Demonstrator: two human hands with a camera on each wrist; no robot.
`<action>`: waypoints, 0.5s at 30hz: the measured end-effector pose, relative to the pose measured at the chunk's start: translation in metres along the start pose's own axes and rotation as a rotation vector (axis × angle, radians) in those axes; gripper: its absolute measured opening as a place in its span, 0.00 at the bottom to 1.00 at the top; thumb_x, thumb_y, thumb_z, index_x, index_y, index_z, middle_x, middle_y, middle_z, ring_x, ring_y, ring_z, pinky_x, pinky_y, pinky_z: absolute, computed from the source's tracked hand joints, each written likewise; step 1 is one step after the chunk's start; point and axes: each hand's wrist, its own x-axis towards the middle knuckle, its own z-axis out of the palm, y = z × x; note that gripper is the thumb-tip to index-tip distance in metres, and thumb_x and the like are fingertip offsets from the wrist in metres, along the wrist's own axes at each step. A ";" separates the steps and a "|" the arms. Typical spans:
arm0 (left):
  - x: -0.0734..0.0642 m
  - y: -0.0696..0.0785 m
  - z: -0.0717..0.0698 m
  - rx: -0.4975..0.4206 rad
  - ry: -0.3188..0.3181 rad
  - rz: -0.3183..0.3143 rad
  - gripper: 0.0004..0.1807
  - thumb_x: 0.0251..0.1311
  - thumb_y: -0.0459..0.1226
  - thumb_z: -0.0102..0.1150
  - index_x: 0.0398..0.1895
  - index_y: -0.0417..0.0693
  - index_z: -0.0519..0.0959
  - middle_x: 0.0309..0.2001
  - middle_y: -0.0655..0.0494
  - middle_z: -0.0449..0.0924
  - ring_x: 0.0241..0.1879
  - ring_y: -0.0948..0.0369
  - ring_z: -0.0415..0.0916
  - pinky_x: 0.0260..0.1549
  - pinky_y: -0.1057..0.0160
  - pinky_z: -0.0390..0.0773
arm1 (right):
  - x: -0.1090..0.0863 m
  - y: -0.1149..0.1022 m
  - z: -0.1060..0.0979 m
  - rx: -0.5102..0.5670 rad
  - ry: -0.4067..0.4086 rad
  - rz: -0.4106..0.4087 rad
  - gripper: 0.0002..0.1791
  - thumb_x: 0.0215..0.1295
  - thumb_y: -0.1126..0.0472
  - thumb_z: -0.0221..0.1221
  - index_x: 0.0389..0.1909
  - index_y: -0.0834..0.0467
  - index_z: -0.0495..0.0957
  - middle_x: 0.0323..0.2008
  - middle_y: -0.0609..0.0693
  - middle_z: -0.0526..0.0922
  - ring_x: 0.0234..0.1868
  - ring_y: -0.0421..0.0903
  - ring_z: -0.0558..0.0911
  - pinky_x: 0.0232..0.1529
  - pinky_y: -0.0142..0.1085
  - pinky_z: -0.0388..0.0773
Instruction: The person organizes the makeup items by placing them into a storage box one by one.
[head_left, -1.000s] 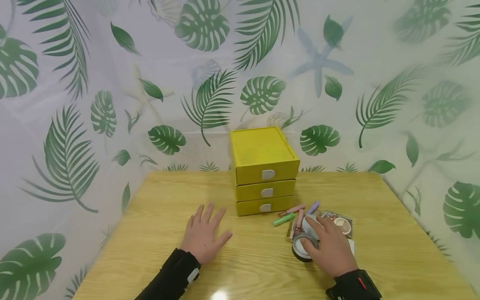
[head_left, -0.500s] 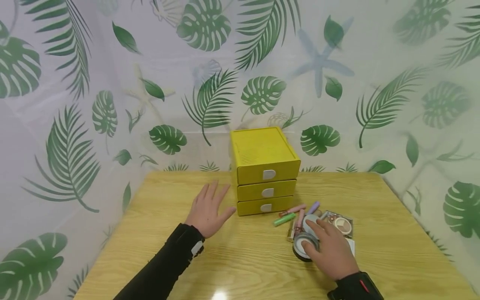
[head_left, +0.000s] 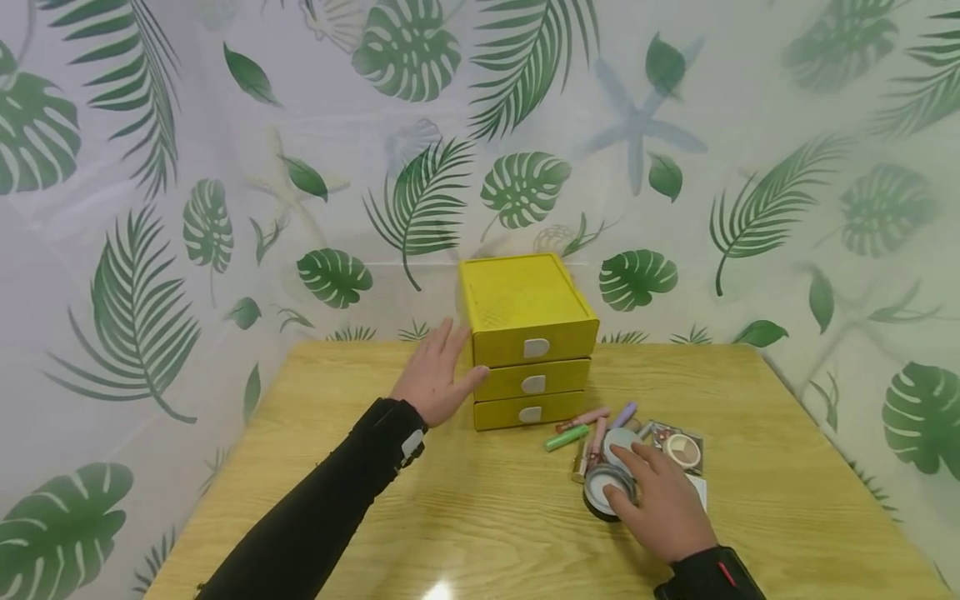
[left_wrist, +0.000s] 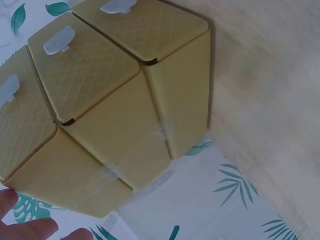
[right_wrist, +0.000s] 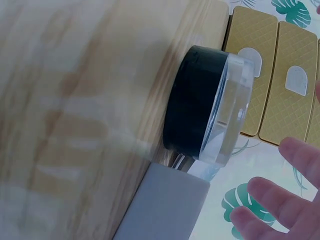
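Observation:
A three-drawer yellow box (head_left: 528, 333) stands on the table with its drawers closed. Beside its left front edge is my left hand (head_left: 435, 379), fingers spread and holding nothing; contact with the box is unclear. In the left wrist view, its fingertips (left_wrist: 32, 229) show below the drawer box (left_wrist: 107, 120). My right hand (head_left: 667, 508) hovers over cosmetics, fingers spread and empty. Nearest to it are a round jar (head_left: 600, 487) and a pale round compact (head_left: 618, 442). The right wrist view shows the jar's black base (right_wrist: 195, 100) and clear lid, apart from the fingers (right_wrist: 272, 200).
Around the right hand lie a green tube (head_left: 566, 438), a purple tube (head_left: 625, 414), pink tubes (head_left: 588, 418) and an eyeshadow palette (head_left: 682, 452). A whitish box (right_wrist: 165, 205) lies next to the jar. Leaf-print curtain (head_left: 420, 167) hangs behind the wooden table (head_left: 360, 500).
My left hand has moved forward and right, from the open tabletop up to the drawer box's left side. The right hand has stayed nearly still above the cosmetics.

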 end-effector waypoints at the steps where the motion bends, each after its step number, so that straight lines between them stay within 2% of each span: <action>1: 0.002 0.001 -0.001 -0.005 0.009 0.001 0.40 0.66 0.63 0.38 0.75 0.55 0.46 0.74 0.47 0.40 0.70 0.52 0.39 0.67 0.45 0.49 | 0.000 0.001 0.000 -0.001 -0.001 0.001 0.29 0.63 0.49 0.59 0.64 0.56 0.69 0.60 0.67 0.66 0.59 0.64 0.64 0.56 0.62 0.65; 9: 0.021 0.011 -0.007 0.019 0.014 -0.006 0.39 0.65 0.64 0.38 0.74 0.58 0.50 0.74 0.47 0.42 0.69 0.51 0.42 0.67 0.44 0.51 | -0.001 0.006 0.001 0.020 -0.007 0.023 0.29 0.63 0.50 0.59 0.64 0.55 0.69 0.61 0.67 0.66 0.60 0.65 0.64 0.55 0.62 0.66; 15: 0.034 0.018 -0.008 0.074 -0.025 -0.030 0.38 0.65 0.64 0.37 0.74 0.59 0.51 0.74 0.47 0.42 0.69 0.50 0.41 0.67 0.45 0.49 | -0.002 0.006 0.000 0.018 -0.005 0.026 0.29 0.62 0.49 0.60 0.63 0.55 0.70 0.60 0.67 0.68 0.59 0.65 0.65 0.54 0.63 0.67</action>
